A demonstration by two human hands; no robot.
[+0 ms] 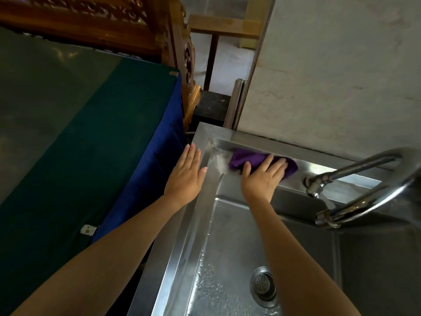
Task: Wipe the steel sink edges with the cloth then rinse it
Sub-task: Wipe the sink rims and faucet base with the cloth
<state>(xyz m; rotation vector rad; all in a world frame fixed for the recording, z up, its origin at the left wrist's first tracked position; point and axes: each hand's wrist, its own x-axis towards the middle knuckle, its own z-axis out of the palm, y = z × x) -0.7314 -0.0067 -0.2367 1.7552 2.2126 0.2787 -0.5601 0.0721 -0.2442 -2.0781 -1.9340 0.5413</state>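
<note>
The steel sink (200, 226) fills the lower right, its basin wet with a round drain (262, 283) near the bottom. A purple cloth (248, 158) lies on the sink's far ledge by the back left corner. My right hand (262, 176) presses flat on the cloth, fingers spread over it. My left hand (185, 176) rests flat on the sink's left rim, fingers apart, holding nothing. A curved steel faucet (355, 172) reaches over the basin from the right.
A table under a green and blue cloth (91, 133) stands close against the sink's left side, with a small white tag (88, 229) on it. Carved wooden furniture (173, 42) stands behind it. A grey wall (330, 76) backs the sink.
</note>
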